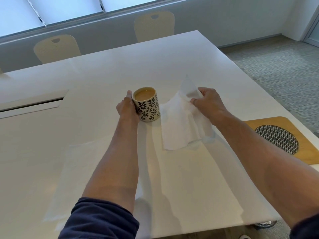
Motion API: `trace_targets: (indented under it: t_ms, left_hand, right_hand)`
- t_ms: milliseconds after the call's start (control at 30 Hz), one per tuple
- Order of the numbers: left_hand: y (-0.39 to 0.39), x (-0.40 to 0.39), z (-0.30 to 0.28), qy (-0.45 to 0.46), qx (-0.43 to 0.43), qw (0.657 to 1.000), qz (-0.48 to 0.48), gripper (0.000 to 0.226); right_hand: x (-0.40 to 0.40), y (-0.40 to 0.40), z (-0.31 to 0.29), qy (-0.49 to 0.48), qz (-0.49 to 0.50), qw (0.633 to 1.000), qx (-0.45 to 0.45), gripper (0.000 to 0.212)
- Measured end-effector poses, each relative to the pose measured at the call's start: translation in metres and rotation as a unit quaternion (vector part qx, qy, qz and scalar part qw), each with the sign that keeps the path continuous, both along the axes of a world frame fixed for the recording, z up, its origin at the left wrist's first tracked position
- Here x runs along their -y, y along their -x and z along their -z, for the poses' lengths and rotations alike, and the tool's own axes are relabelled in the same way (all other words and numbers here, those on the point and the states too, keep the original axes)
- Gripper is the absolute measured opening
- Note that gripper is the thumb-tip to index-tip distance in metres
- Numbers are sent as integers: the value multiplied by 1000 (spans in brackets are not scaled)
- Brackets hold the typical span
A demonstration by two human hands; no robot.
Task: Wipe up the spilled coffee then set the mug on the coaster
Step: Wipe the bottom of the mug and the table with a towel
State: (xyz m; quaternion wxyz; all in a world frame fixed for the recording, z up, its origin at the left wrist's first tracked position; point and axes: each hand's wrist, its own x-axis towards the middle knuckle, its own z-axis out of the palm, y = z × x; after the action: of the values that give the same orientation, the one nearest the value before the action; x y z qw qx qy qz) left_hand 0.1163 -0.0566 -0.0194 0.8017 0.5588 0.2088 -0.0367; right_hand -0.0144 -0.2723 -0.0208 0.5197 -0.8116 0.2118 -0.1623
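A cream mug [148, 107] with a black leaf pattern, full of milky coffee, stands upright on the white table [103, 80]. My left hand [125, 107] grips the mug's left side. My right hand [208, 100] pinches the top of a white paper towel [181, 125], which hangs down just right of the mug with its lower edge touching the table. A wooden coaster [305, 152] with a round woven metal inset lies at the table's right edge. No spilled coffee is plainly visible on the table.
Another white paper towel [74, 178] lies flat on the table at the near left. A cable slot with a lid [32, 104] sits at the left. Two cream chairs [57, 48] stand behind the far edge. Carpeted floor lies to the right.
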Motion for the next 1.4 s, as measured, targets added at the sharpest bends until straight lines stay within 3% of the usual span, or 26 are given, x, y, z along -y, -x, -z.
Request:
trace_targets:
  t_ms: [267,467,600,733,1033,1200,1333,1400]
  left_hand:
    - [3,-7,-10,15,15,1000,0,18]
    - [3,-8,-18,19,18,1000,4,17]
    - [6,-7,-23,16,16,1000,2,17]
    - [10,-6,-27,25,18,1000,8,16]
    - [14,-2,-31,39,18,999,12,15]
    - [15,-3,-32,48,12,999,16,13]
    - [17,1,-31,42,12,999,22,14]
    - [16,3,-30,42,14,999,25,11]
  right_hand:
    - [4,-5,-10,90,45,995,-12,21]
    - [-6,-8,-13,80,30,996,-12,10]
    - [-20,-13,-14,17,2,1000,-3,11]
    - [-38,-8,-18,-107,-41,993,23,26]
    - [-74,-15,-18,-366,-18,930,32,22]
    - [-81,-16,-14,-405,-15,914,12,33]
    - [-88,-20,-12,-421,-45,906,15,58]
    - [-92,-20,-15,-412,-64,908,22,58]
